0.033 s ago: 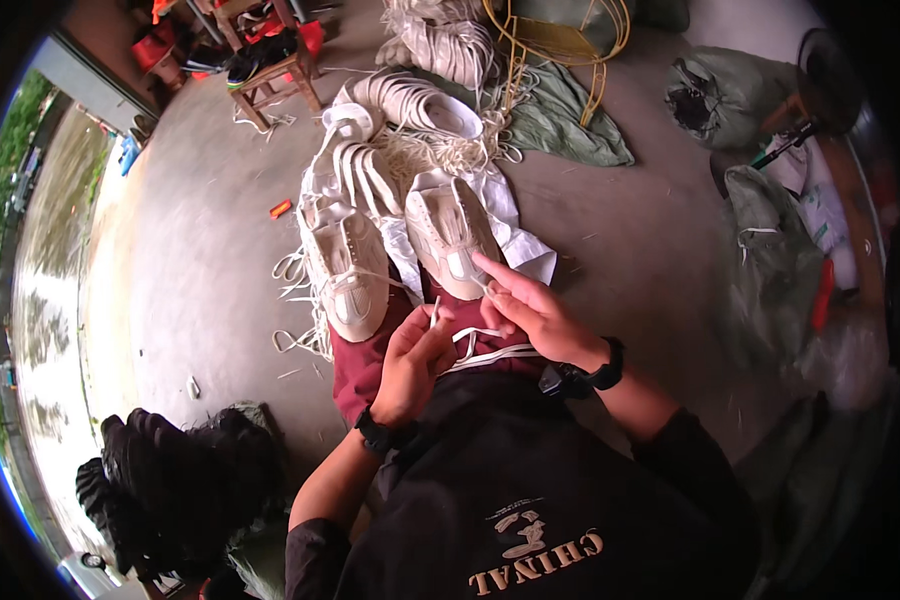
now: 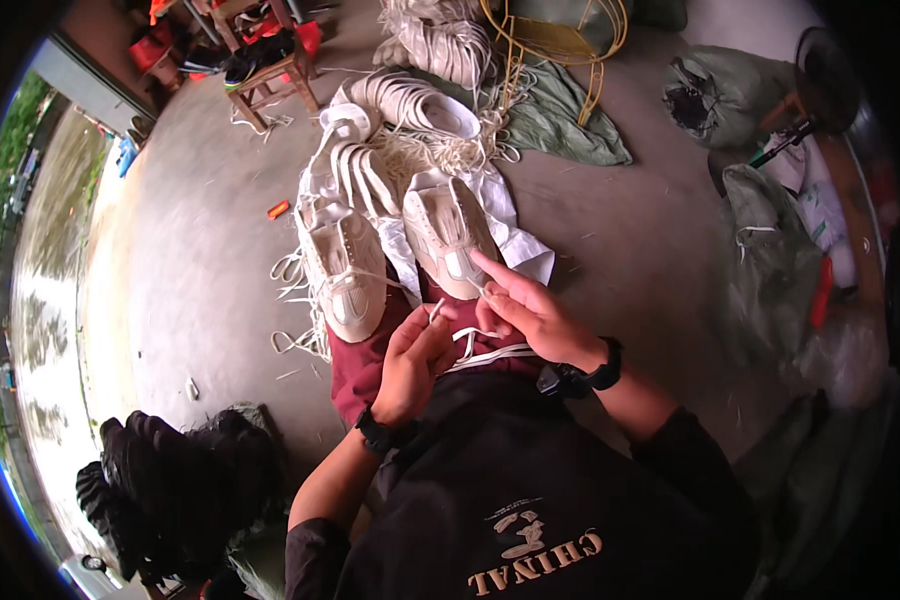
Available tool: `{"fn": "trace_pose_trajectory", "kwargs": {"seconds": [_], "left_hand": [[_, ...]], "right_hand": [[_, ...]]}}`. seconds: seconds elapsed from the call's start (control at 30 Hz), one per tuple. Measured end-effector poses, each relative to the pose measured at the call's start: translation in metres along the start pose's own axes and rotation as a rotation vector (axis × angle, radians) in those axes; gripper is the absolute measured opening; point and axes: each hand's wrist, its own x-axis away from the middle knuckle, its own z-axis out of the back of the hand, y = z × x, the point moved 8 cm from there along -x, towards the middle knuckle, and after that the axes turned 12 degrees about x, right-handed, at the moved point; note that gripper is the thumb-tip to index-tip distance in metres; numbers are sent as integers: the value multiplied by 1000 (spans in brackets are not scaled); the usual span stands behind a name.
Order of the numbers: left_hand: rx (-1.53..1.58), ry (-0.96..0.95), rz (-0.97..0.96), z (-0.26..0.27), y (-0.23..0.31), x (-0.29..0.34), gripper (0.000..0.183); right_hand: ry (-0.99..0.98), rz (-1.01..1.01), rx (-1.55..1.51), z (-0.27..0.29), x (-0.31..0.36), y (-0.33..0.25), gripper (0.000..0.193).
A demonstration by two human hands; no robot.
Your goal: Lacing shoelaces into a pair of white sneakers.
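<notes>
Two beige lace-up shoes lie side by side over my dark red trousers, toes toward me. White lace crosses the left shoe (image 2: 348,285); the right shoe (image 2: 448,228) has rows of eyelets along its opening. My left hand (image 2: 410,362) is closed in a pinch, with the tip of a white shoelace (image 2: 437,309) sticking up from its fingers. My right hand (image 2: 545,318) is beside the right shoe's toe, index finger stretched out, thumb and other fingers pinched on a lace. Loops of white lace (image 2: 490,352) lie across my lap between both hands.
Beyond the shoes lie stacked beige shoe parts (image 2: 410,105) and a heap of loose laces (image 2: 435,155). A yellow metal frame (image 2: 595,90) stands behind them on green sheeting. Black bundles (image 2: 185,490) sit at lower left, full sacks (image 2: 720,95) at right. An orange object (image 2: 278,210) lies on the floor.
The lace tip in my left hand leans slightly more to the right. Both hands and the shoes otherwise keep their places.
</notes>
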Motion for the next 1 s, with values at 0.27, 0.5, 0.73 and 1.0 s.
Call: {"fn": "trace_pose_trajectory", "kwargs": {"seconds": [0.27,0.5,0.73,1.0], "left_hand": [[-64,-14,-63,-13,-8,-18,26],[-379,115,-399,28,43,0,39],[-451,250,-843,92,178,68,55],[-332,440,-1047,133,228,90,48]], "right_hand": [[22,2,118,1,3,-8,61],[142,-110,231,51,23,3,28],[944,34,5,230,112,-8,20],[1531,372,-50,332,177,-20,17]]}}
